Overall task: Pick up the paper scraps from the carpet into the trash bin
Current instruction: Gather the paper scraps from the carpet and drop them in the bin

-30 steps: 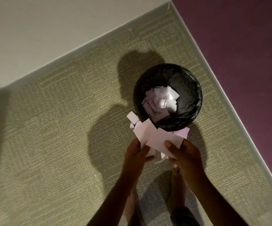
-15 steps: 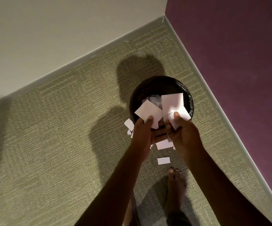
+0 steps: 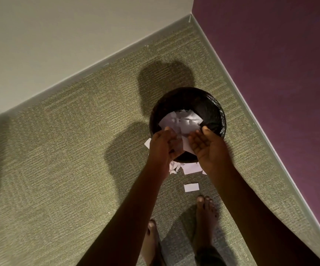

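The round black-lined trash bin stands on the olive carpet near the room's corner, with a heap of white paper scraps inside. My left hand and my right hand hover over the bin's near rim, palms facing each other, fingers relaxed. A blurred scrap is loose between them. On the carpet lie a small rectangular scrap, a larger scrap, a crumpled scrap just in front of the bin, and one scrap at its left side.
A beige wall with a skirting board runs behind, and a purple wall closes the right side. My bare feet stand on the carpet just short of the scraps. Open carpet stretches to the left.
Both hands moved forward over the bin and let go of the paper pieces they held, which dropped into the bin. The view tilted so the feet show.
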A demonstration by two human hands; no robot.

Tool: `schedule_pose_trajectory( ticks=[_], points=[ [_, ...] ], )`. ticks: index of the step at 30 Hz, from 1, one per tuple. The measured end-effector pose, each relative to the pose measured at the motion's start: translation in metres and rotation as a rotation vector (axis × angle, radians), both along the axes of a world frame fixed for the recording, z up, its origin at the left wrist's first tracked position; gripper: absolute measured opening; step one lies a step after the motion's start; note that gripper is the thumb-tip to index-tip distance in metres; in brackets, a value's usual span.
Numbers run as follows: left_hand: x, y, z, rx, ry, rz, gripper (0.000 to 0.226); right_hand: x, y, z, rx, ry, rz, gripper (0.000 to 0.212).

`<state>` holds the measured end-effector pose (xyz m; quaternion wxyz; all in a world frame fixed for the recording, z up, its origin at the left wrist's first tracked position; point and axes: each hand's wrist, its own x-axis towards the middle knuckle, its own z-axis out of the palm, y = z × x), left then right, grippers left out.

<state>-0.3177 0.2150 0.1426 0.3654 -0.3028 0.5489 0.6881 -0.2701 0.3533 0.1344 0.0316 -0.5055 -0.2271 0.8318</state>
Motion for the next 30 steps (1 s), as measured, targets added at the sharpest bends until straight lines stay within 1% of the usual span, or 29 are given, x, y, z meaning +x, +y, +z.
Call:
schedule_pose_trajectory(
  ticks=[2, 5, 10, 12, 14, 16, 18, 20, 22, 24, 25, 28, 29, 30],
  points=[
    [0.002, -0.004, 0.004, -0.012, 0.036, 0.061, 0.036, 0.005, 0.003, 0.002, 0.010, 0.021, -0.005, 0.022],
    [0.004, -0.013, 0.009, -0.032, 0.110, 0.162, 0.022, 0.015, 0.009, 0.010, 0.052, 0.059, 0.018, 0.014],
    [0.010, -0.045, 0.002, -0.201, 0.197, 0.290, 0.027, 0.045, 0.030, 0.021, 0.181, 0.007, 0.085, 0.013],
    [0.014, -0.060, -0.009, -0.282, 0.190, 0.297, 0.028, 0.060, 0.040, 0.018, 0.207, -0.030, 0.063, 0.013],
    [0.019, -0.071, -0.028, -0.350, 0.165, 0.259, 0.031, 0.075, 0.048, 0.011, 0.203, -0.069, -0.002, 0.014],
    [0.026, -0.078, -0.052, -0.417, 0.137, 0.175, 0.031, 0.090, 0.054, -0.003, 0.206, -0.114, -0.041, 0.015],
    [0.035, -0.082, -0.080, -0.493, 0.124, 0.060, 0.027, 0.103, 0.056, -0.024, 0.250, -0.176, -0.004, 0.015],
    [0.042, -0.084, -0.108, -0.588, 0.158, -0.102, 0.024, 0.115, 0.057, -0.051, 0.315, -0.240, 0.047, 0.015],
    [0.047, -0.086, -0.134, -0.687, 0.228, -0.300, 0.029, 0.126, 0.055, -0.082, 0.392, -0.314, 0.139, 0.021],
    [0.051, -0.087, -0.158, -0.766, 0.347, -0.526, 0.037, 0.135, 0.054, -0.119, 0.504, -0.382, 0.297, 0.027],
    [0.053, -0.086, -0.170, -0.791, 0.424, -0.629, 0.041, 0.140, 0.052, -0.137, 0.569, -0.395, 0.389, 0.027],
    [0.057, -0.086, -0.204, -0.835, 0.616, -0.880, 0.057, 0.155, 0.043, -0.187, 0.822, -0.478, 0.760, 0.009],
    [0.057, -0.086, -0.215, -0.846, 0.674, -0.963, 0.063, 0.161, 0.041, -0.202, 0.903, -0.510, 0.862, 0.022],
    [0.057, -0.086, -0.223, -0.862, 0.727, -1.043, 0.069, 0.166, 0.038, -0.216, 0.960, -0.502, 0.941, 0.034]
  ],
)
